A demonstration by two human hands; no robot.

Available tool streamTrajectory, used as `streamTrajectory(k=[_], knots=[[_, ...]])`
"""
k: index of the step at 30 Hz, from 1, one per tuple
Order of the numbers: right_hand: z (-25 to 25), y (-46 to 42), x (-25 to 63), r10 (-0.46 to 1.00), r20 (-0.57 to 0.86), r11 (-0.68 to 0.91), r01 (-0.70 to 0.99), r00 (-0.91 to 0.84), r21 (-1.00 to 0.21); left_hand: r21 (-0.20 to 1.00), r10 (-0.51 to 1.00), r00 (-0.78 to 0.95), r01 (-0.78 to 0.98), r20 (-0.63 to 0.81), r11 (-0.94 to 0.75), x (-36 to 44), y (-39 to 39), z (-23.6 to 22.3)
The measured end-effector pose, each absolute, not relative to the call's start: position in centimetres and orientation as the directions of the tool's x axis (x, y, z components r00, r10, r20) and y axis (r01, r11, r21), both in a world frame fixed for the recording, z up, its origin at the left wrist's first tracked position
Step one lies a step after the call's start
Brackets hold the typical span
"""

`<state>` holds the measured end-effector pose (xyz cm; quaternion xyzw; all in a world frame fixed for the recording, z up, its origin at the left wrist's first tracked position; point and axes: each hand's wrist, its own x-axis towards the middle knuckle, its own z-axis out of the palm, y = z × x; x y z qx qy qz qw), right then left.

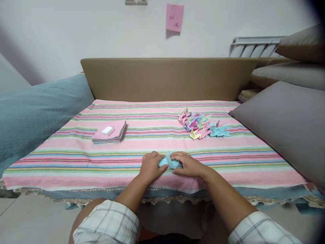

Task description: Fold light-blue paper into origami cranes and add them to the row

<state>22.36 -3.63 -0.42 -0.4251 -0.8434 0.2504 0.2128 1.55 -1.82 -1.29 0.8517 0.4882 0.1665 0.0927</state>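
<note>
Paper (171, 162), one blue folded piece, was near the striped cloth's (147, 135) front edge in the head view, within the pinching grip of left hand (151, 166) and right hand (189, 165). Beyond lay one paper-bird heap (203, 128), too crowded to count, and one sheet stack (118, 126) bearing one white block (108, 131); at least three pillows (284, 125) crowded the right.
</note>
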Motion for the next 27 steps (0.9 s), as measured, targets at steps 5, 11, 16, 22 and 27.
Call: streamTrajectory(k=[5, 11, 16, 22, 27], knots=[[-0.6, -3.5, 22.3, 0.798, 0.179, 0.555, 0.587, -0.575, -0.589, 0.324, 0.864, 0.464, 0.801, 0.195, -0.504, 1.5, -1.7, -1.5], [-1.0, -3.4, 21.5, 0.855, 0.138, 0.482, 0.671, -0.499, -0.563, 0.316, 0.861, 0.468, 0.801, 0.200, -0.509, 1.5, -1.6, -1.6], [-0.8, -3.5, 21.1, 0.869, 0.148, 0.471, 0.696, -0.473, -0.541, 0.311, 0.865, 0.470, 0.808, 0.175, -0.501, 1.5, -1.5, -1.5], [-0.2, -4.0, 21.1, 0.872, 0.130, 0.461, 0.703, -0.472, -0.542, 0.329, 0.870, 0.461, 0.805, 0.175, -0.494, 1.5, -1.6, -1.3], [-0.5, -4.1, 20.8, 0.880, 0.142, 0.459, 0.733, -0.454, -0.502, 0.323, 0.868, 0.460, 0.805, 0.188, -0.497, 1.6, -1.7, -1.2]])
